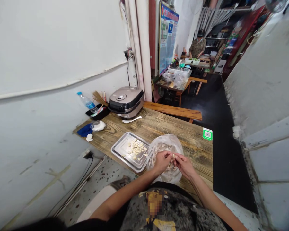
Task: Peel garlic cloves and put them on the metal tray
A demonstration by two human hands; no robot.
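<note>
On a table [195,152], around a bag [178,146]: tray [121,148] just beside it at nine o'clock, rice cooker [126,101] at eleven, card [207,133] at two.

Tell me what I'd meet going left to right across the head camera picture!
Water bottle → metal tray → left hand → right hand → green-edged code card.

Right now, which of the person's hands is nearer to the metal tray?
Left. The left hand is over the plastic bag, just right of the metal tray; the right hand is farther right, beyond the left.
</note>
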